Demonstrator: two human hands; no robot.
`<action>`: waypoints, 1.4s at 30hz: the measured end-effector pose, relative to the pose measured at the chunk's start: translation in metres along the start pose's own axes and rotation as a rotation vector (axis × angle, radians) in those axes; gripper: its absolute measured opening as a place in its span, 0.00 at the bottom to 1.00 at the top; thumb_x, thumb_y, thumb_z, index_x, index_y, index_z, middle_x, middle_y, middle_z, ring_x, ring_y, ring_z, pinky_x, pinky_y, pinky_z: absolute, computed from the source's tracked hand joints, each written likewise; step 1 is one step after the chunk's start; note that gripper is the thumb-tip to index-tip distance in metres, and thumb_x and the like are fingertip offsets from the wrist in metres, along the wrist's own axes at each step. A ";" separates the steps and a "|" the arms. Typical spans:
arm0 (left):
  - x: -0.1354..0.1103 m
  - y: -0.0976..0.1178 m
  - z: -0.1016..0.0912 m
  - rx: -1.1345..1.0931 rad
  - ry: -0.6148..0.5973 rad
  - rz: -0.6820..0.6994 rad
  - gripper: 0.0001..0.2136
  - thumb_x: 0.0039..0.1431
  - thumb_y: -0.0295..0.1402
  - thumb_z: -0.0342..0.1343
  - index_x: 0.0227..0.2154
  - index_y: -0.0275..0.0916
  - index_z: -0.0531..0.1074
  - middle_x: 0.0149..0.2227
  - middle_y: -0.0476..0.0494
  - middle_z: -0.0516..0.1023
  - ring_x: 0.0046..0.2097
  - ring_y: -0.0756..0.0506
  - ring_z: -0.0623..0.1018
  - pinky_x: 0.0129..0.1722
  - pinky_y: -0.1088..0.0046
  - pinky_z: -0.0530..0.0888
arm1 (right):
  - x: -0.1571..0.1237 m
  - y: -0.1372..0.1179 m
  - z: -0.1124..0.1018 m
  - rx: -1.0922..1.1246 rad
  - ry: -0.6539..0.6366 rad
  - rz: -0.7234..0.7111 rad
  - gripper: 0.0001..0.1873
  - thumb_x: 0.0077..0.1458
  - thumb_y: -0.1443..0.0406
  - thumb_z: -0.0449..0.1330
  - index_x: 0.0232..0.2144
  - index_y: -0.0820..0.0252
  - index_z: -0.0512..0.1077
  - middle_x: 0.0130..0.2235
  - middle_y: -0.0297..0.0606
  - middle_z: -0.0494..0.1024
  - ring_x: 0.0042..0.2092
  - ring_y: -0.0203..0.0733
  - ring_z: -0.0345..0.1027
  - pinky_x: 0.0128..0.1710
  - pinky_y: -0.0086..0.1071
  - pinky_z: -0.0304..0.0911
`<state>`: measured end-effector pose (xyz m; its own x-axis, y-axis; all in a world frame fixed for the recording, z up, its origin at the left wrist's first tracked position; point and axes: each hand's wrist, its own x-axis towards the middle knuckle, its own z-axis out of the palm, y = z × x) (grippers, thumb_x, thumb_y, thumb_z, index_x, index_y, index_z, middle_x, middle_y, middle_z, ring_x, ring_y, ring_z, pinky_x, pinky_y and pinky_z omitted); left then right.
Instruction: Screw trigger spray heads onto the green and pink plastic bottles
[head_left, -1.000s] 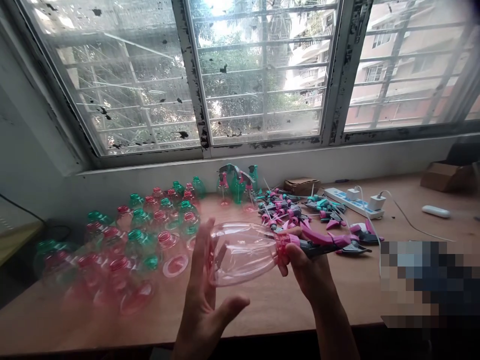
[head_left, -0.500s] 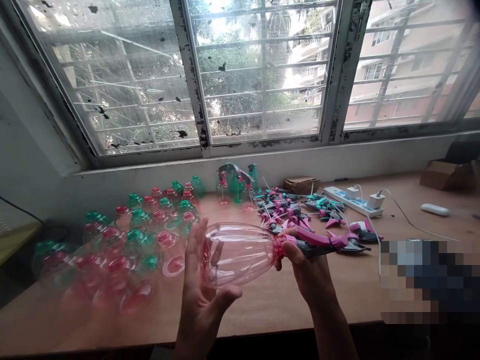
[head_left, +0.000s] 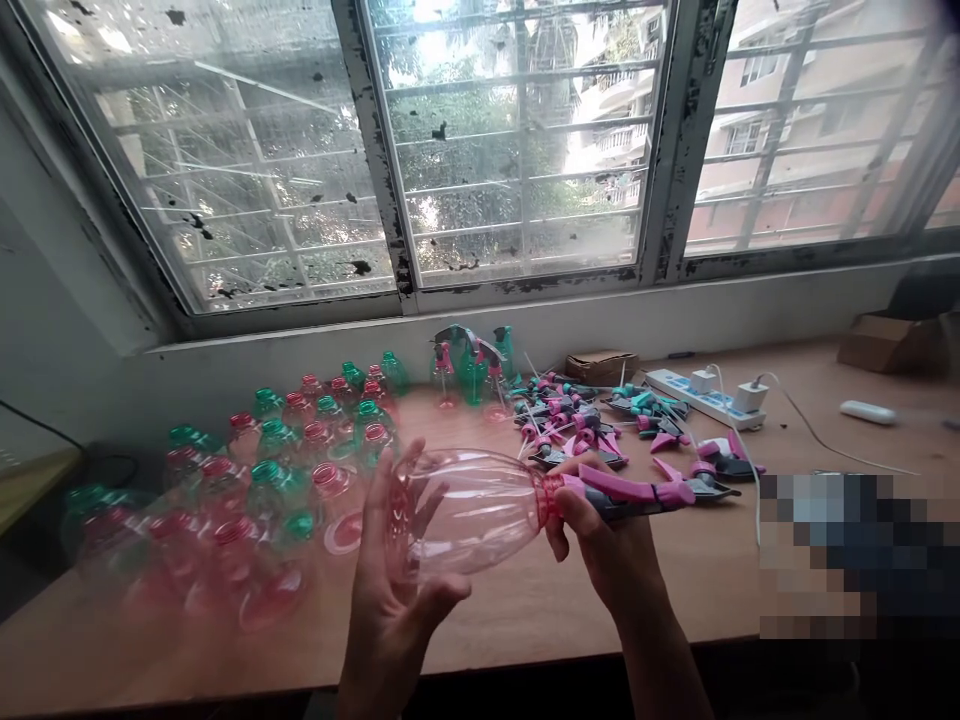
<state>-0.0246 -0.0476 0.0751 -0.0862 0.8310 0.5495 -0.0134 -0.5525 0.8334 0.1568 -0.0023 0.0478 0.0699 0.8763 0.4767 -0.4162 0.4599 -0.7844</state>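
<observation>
A clear pink bottle (head_left: 469,515) lies sideways in the air above the table. My left hand (head_left: 394,590) cups its base, fingers behind and thumb below, closed round it. At the bottle's neck, my right hand (head_left: 604,540) pinches the pink collar of a pink and grey spray trigger head (head_left: 630,488), which points right. The head sits against the bottle's neck; how tightly it is screwed on I cannot tell. Pink and green bottles without heads (head_left: 274,480) stand to the left, and a pile of loose spray heads (head_left: 574,420) lies behind my right hand.
Several bottles with spray heads (head_left: 472,375) stand by the wall. Further right are a brown cardboard piece (head_left: 602,367), a white power strip (head_left: 701,400) with plugs and cables, a white stick-like object (head_left: 868,413) and an open carton (head_left: 889,340). A blurred-out patch covers the right front.
Both hands and the bottle have shifted slightly left. My right thumb and fingers have changed position a little at the collar, and the spray head has moved with the bottle.
</observation>
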 end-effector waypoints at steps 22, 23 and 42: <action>0.009 -0.008 0.008 0.020 0.098 -0.005 0.38 0.44 0.41 0.72 0.60 0.51 0.65 0.61 0.44 0.69 0.65 0.31 0.65 0.66 0.50 0.61 | 0.002 0.002 0.004 -0.043 0.093 -0.067 0.11 0.55 0.57 0.65 0.31 0.56 0.71 0.16 0.23 0.68 0.15 0.32 0.57 0.14 0.27 0.52; 0.010 -0.009 0.007 0.017 0.118 -0.014 0.37 0.44 0.42 0.72 0.59 0.49 0.66 0.58 0.43 0.73 0.62 0.32 0.69 0.65 0.49 0.62 | 0.001 0.000 0.006 -0.051 0.102 -0.065 0.10 0.55 0.57 0.65 0.31 0.56 0.71 0.17 0.23 0.68 0.15 0.32 0.58 0.14 0.27 0.52; 0.005 -0.006 -0.009 0.101 -0.072 0.107 0.49 0.48 0.31 0.70 0.67 0.61 0.46 0.71 0.53 0.51 0.72 0.34 0.46 0.69 0.49 0.49 | 0.004 -0.004 0.000 -0.041 -0.013 0.033 0.10 0.56 0.60 0.65 0.29 0.56 0.68 0.16 0.23 0.68 0.16 0.32 0.59 0.17 0.29 0.53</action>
<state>-0.0339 -0.0410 0.0720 -0.0104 0.7723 0.6351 0.0921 -0.6317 0.7697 0.1584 -0.0010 0.0529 0.0453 0.8892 0.4553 -0.3802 0.4368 -0.8153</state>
